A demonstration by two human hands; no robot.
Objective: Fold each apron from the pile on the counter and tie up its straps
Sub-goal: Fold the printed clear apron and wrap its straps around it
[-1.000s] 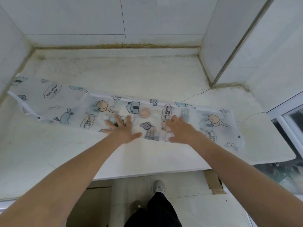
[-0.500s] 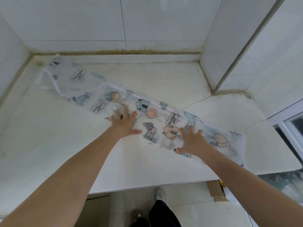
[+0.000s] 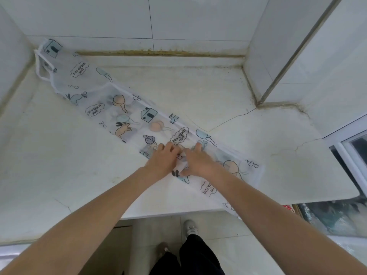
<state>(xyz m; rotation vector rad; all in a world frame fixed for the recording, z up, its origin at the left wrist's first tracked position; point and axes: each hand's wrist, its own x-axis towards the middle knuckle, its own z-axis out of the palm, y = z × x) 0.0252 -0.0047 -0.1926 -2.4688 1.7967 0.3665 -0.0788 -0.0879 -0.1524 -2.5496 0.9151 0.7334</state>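
I see the translucent white apron printed with rabbits, houses and balloons [image 3: 127,116], folded into a long strip, lying diagonally across the pale stone counter [image 3: 59,165]. Its far end climbs the left wall corner; its near end hangs over the counter's front edge, partly hidden by my right forearm. My left hand [image 3: 161,161] and right hand [image 3: 198,161] press side by side on the strip, fingers fairly flat; whether they pinch any fabric I cannot tell. White wall tiles [image 3: 198,16] behind; a window frame [image 3: 345,143] at right.
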